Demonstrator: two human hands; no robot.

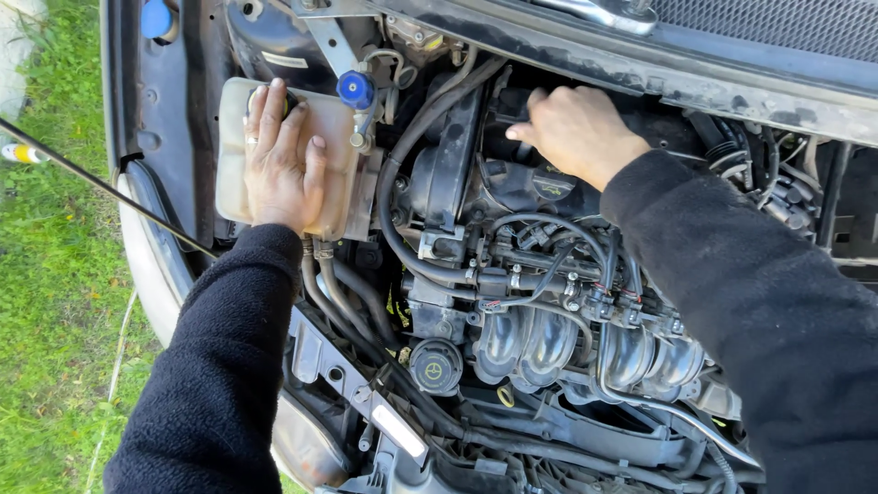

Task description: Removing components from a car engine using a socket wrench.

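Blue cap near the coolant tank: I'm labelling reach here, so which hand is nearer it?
Left. The left hand lies flat on the tank beside the blue cap; the right hand is farther, over the engine.

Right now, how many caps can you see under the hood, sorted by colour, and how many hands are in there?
Blue caps: 2, blue cap by the pale coolant tank, blue corner cap at upper left
Black round caps: 2, front cap, oil filler cap
Hands: 2, left hand flat on the tank, right hand on the engine top
Total: 6
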